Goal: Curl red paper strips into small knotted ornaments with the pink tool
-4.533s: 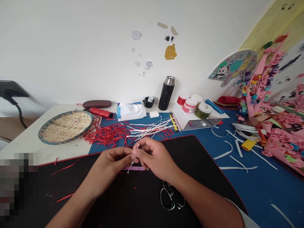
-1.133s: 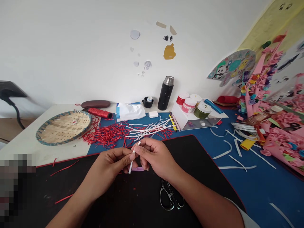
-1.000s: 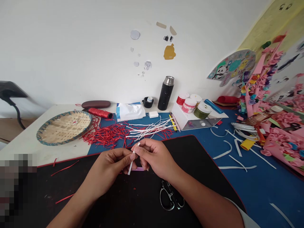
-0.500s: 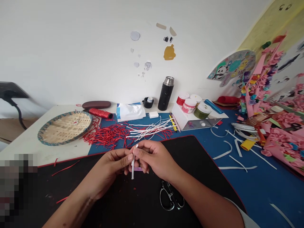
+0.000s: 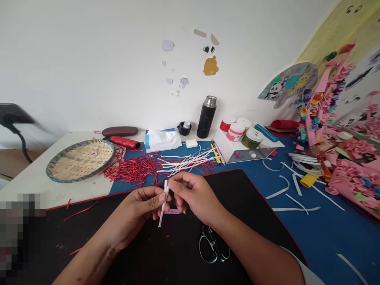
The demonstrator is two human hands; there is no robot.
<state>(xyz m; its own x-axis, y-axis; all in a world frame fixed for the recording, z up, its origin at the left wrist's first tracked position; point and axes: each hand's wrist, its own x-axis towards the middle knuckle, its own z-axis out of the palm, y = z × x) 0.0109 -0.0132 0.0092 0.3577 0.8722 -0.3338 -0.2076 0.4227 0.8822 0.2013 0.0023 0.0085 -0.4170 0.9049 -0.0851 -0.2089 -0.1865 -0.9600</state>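
Over the black mat [image 5: 154,261], my left hand [image 5: 133,211] pinches a short folded white strip [image 5: 162,215] between thumb and forefinger. The strip stands nearly upright, its lower end sticking out below the thumb. My right hand [image 5: 194,194] is closed at the strip's upper part, thumb and forefinger together on one of its ends. Another white end points up beside those fingertips. Below the hands lies a small purple tool [image 5: 172,211], partly covered by the fingers. Scissors [image 5: 208,249] rest on the mat under my right forearm, their blades hidden.
Behind the mat lie red cords [image 5: 135,170] and white strips [image 5: 190,160]. A woven basket [image 5: 80,160] sits at left, with a red thread spool [image 5: 124,141] near it. A black flask [image 5: 207,118] and paint jars [image 5: 252,138] stand behind. White offcuts [image 5: 297,209] are scattered at right.
The strip's lower end has swung left, and its upper ends now show apart. My right fingertips have shifted slightly to the right. The scissors and the things behind stay put.
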